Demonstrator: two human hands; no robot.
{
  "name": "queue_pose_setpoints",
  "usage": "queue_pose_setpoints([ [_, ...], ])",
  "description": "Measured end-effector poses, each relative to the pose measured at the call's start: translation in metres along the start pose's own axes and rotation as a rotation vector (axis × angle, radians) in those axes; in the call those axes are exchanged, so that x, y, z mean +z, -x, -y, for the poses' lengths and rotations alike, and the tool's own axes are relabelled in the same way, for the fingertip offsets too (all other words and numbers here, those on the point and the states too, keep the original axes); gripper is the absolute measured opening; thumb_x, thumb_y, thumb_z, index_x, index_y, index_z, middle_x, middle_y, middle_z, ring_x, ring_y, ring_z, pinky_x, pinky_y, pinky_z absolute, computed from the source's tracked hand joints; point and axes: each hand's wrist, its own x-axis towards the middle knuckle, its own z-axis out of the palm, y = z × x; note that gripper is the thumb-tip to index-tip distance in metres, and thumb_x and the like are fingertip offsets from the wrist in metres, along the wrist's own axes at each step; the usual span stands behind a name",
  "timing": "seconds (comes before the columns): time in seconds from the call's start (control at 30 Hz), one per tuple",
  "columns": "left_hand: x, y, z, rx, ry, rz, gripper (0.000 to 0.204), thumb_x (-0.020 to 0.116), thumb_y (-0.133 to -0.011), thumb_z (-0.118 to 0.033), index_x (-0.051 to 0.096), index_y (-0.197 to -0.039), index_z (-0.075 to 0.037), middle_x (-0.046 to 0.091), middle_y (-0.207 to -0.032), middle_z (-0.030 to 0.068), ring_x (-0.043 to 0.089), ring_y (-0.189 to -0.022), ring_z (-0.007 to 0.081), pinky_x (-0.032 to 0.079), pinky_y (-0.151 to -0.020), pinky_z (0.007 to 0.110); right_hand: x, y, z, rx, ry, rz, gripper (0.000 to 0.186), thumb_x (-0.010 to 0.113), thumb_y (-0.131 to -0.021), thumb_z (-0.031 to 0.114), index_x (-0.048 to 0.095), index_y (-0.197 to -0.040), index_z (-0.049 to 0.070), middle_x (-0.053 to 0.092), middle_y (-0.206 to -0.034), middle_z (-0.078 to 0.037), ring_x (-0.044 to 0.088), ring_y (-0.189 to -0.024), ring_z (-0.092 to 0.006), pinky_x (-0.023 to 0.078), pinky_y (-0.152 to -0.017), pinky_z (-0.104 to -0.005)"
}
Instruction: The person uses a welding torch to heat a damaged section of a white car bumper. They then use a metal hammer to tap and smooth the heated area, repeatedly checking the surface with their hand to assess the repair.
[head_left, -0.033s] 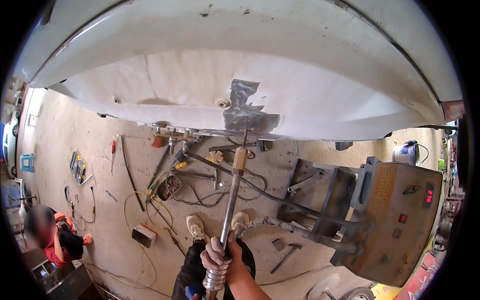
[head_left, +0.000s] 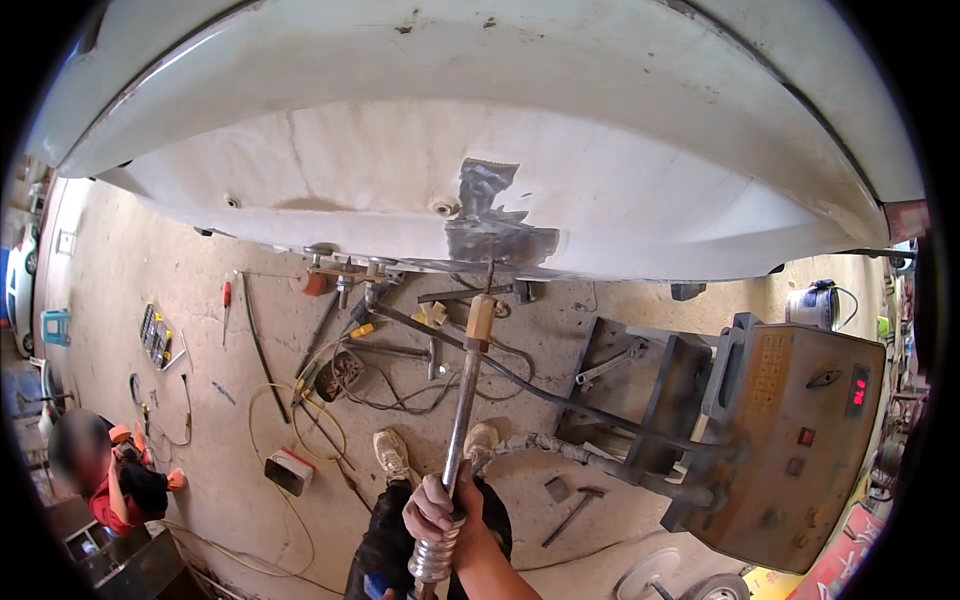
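My right hand (head_left: 452, 512) is closed round the steel shaft of a slide hammer (head_left: 462, 420), just above its ribbed silver weight (head_left: 432, 560). A brass-coloured hex fitting (head_left: 480, 318) sits near the far end of the shaft. From it a thin tip reaches the lower edge of a bare metal patch (head_left: 500, 240) on a white car panel (head_left: 350, 160); whether it touches cannot be made out. The shaft's rear end runs off the lower edge, where a small blue patch (head_left: 376, 586) shows. My left hand cannot be made out.
At right stands a brown control box (head_left: 790, 450) with a lit red display; a thick cable (head_left: 580, 455) runs from it. Hammers (head_left: 572, 517), cables, a screwdriver (head_left: 226, 300) and a bowl (head_left: 338, 374) lie on the floor. A person (head_left: 118, 485) crouches at far left.
My right hand and the ribbed weight have shifted very slightly up and to the right. The slide hammer's tip stays at the bare metal patch.
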Motion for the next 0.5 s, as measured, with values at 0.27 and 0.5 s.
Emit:
queue_pose_setpoints([
  [0.27,0.007,-0.015,-0.012,-0.042,-0.033,0.051,0.053,0.033,-0.095,-0.051,0.057,-0.097,-0.004,0.063,-0.073,0.0147,0.061,-0.060,0.0266,0.050,-0.050,0.036,0.018,0.007,-0.012,-0.222,0.441,-0.606,0.045,0.049,-0.092,0.047,0.046,-0.074,0.006,0.050,-0.066,-0.007,0.055,-0.061,-0.0231,0.046,-0.056,-0.0385],
  [0.5,0.010,-0.023,-0.013,-0.048,-0.049,0.084,0.054,0.032,-0.095,-0.052,0.057,-0.098,-0.004,0.063,-0.073,0.0146,0.061,-0.060,0.0267,0.050,-0.050,0.036,0.020,0.010,-0.021,-0.141,0.517,-0.636,0.045,0.050,-0.092,0.046,0.048,-0.077,0.004,0.048,-0.067,-0.006,0.055,-0.062,-0.0233,0.046,-0.057,-0.0386],
])
